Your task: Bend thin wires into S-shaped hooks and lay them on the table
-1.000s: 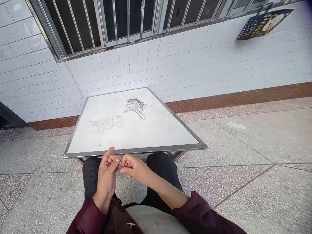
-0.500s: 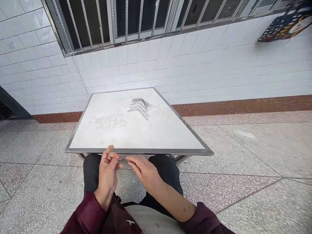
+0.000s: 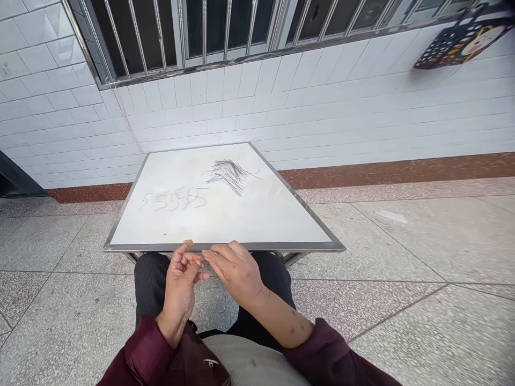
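Observation:
Just in front of the table's near edge, my left hand (image 3: 181, 289) is pinched, thumb against a finger, with its index finger raised. My right hand (image 3: 240, 273) is close beside it, back up, fingers pressed together and tips almost meeting the left fingertips. Whatever is between the fingers, if anything, is too fine to make out. On the white tabletop (image 3: 273, 222) lies a bunch of thin dark strands (image 3: 228, 174), spread like a fan. Left of it runs a row of thin curved lines (image 3: 177, 199) shaped like fives; whether these are strands or drawn marks I cannot tell.
A grey metal rim (image 3: 225, 247) borders the table, above my knees. Behind stands a white tiled wall (image 3: 341, 107) with a barred window (image 3: 205, 32). A patterned bag (image 3: 454, 45) hangs at the upper right. A white strip (image 3: 391, 216) lies on the speckled floor.
My right hand has come slightly left and up, so the fingertips of both hands are closer together. The whole view has shifted a little. The strands on the table look the same.

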### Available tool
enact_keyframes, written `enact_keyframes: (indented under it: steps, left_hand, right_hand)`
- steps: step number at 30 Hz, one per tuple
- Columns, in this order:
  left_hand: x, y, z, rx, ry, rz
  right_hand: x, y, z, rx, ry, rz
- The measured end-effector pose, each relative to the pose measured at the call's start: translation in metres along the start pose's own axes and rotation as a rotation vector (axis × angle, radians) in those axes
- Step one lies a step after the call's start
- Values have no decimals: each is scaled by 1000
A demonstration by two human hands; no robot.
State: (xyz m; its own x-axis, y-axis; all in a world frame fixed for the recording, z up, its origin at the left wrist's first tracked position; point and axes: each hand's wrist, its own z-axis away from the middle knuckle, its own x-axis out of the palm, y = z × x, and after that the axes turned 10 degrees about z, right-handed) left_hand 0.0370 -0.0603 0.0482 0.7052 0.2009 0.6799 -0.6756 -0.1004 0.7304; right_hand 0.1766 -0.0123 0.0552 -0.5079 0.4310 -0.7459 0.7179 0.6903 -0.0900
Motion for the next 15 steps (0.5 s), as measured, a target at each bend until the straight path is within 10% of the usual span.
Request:
enact_keyframes:
  steps: [15]
  left_hand:
    - [-3, 1, -2, 15, -49, -166]
  right_hand:
    - [2, 0, 1, 2, -123, -114]
